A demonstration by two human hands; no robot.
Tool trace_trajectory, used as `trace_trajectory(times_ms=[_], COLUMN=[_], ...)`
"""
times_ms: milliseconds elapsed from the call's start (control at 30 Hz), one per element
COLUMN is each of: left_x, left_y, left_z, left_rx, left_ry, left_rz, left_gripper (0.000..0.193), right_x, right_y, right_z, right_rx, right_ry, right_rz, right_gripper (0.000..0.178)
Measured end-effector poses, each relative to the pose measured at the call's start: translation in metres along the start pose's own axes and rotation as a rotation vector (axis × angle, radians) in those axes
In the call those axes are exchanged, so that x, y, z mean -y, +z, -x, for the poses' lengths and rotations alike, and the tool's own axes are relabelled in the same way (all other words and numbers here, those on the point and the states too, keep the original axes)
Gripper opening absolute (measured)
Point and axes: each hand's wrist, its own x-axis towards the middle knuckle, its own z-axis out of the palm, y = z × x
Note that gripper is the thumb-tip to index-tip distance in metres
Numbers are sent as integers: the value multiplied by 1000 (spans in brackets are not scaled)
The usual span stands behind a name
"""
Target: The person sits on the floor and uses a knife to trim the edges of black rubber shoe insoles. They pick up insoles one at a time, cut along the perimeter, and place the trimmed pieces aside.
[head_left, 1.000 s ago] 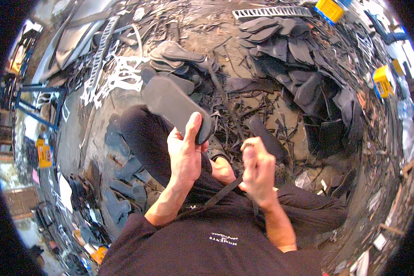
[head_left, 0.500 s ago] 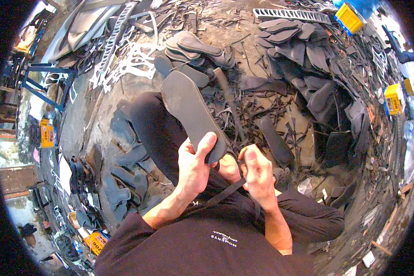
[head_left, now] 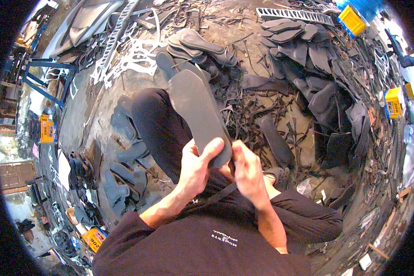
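Note:
My left hand (head_left: 200, 161) grips the heel end of a flat dark grey shoe sole (head_left: 195, 103), thumb on top, the broad end pointing away over my raised knee. My right hand (head_left: 247, 170) is closed at the sole's near right edge, its fingers against that edge. A long narrow dark strip (head_left: 206, 79) runs along the sole's right side toward my right hand. Another dark band (head_left: 218, 195) slants from beneath my right hand across my lap. Whatever else my right fingers enclose is hidden.
Cut soles (head_left: 193, 43) are stacked ahead, with dark offcuts (head_left: 248, 117) strewn on the floor. More soles (head_left: 129, 170) lie left. A dark heap of pieces (head_left: 317, 78) rises at right. White perforated sheet scraps (head_left: 135, 57) lie far left, and a blue metal frame (head_left: 48, 76) stands beyond.
My right hand has moved left and slightly upward to the sole's edge. The long strip has swung left against the sole, which has shifted slightly right in my left hand.

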Motion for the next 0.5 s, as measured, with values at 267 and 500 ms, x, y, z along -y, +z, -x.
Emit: trace_trajectory(times_ms=[267,500], left_x=[32,39], left_y=[-2,21], left_z=[-12,8], left_rx=[10,354], left_ry=[724,-112], left_rz=[-1089,-213], left_gripper=[64,44], right_x=[-9,-43], right_y=[-24,-72], right_z=[-18,-30], right_rx=[-348,-446], right_ry=[-47,80], right_rz=[-717,-740], right_gripper=[36,26])
